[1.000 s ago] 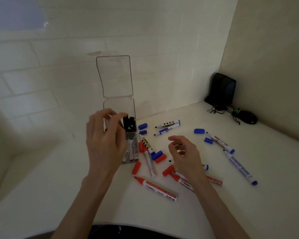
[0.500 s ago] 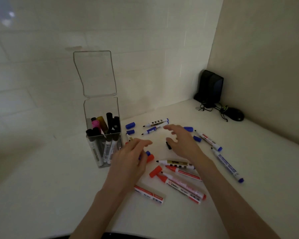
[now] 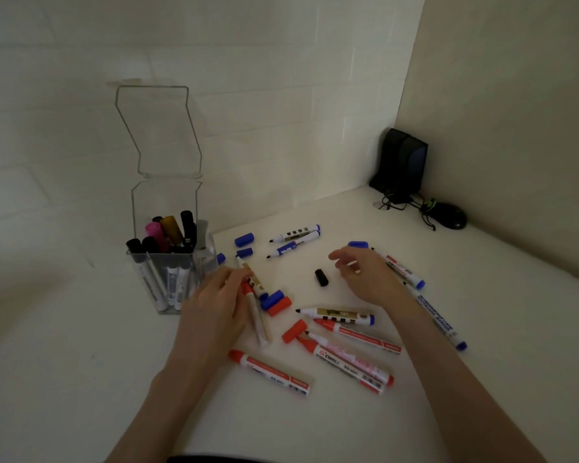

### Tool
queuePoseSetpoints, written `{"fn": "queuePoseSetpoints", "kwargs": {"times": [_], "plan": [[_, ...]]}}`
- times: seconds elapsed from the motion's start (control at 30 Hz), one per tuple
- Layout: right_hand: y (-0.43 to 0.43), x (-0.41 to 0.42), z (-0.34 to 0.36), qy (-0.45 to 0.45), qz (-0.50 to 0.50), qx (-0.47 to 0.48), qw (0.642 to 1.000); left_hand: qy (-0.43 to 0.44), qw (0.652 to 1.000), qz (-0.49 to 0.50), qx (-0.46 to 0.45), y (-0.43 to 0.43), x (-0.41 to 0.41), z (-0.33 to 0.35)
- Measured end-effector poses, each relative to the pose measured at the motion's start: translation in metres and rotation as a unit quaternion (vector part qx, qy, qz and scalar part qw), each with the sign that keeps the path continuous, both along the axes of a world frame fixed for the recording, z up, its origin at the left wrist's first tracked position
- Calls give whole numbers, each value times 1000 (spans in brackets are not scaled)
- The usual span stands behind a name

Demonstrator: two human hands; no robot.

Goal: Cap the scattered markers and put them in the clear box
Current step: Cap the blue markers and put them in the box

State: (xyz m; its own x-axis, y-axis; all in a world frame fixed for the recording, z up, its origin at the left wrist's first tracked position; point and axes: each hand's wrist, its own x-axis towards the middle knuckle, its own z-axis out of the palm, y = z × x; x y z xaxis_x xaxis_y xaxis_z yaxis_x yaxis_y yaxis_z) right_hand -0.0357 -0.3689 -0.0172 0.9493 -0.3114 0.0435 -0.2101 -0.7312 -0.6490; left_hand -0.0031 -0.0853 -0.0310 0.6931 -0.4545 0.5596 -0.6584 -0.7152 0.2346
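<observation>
Left grip [image 3: 214, 312] has come off the box mouth and dropped onto the marker pile just beside the box. Right grip [image 3: 368, 279] has shifted toward the rear of the counter.

Counter [image 3: 81, 362]: white, walls meet at the rear right corner.

Clear box [image 3: 168, 202]: upright near the rear left, lid hinged open, several capped markers standing inside.

Left grip: fingers lie over a red-capped marker [image 3: 259, 325] and a gold-labelled marker [image 3: 256, 280]. Can't tell whether they have closed on either.

Right grip: released, fingers loosely curled, holding nothing, hovering mid-counter.

Many red and blue markers lie loose across the middle of the counter, several with bare tips, so the task looks far from done.

Step in hand, by the look of it: selecting the next marker and cap pair.

Black-tipped marker [image 3: 335, 314]: uncapped, lying toward the front from the right grip.

Black cap [image 3: 322, 277]: alone, just beside the right fingertips.

Blue cap [image 3: 244, 239] and red cap [image 3: 294, 331]: loose.

Next move probably calls for pinching a cap, matching its colour to a bare tip, pushing it on in line until seated, then standing the marker in the box.
</observation>
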Motion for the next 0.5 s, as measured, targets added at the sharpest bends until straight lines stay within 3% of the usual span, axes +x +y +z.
{"fn": "queuePoseSetpoints", "kwargs": {"times": [0.07,0.17,0.27,0.37,0.5], "plan": [[5,0,-2,13,27,7,1000,27,998,-37,-44,2,3,1],[13,0,-3,35,55,-8,998,94,976,-76,-180,9,-3,12],[10,-4,0,36,60,-14,997,72,960,-94,-252,26,-14,18],[-1,-15,3,37,54,-26,998,67,958,-100,-261,37,-19,17],[-18,-35,9,90,89,-33,991,136,961,-142,-194,23,-18,14]]}}
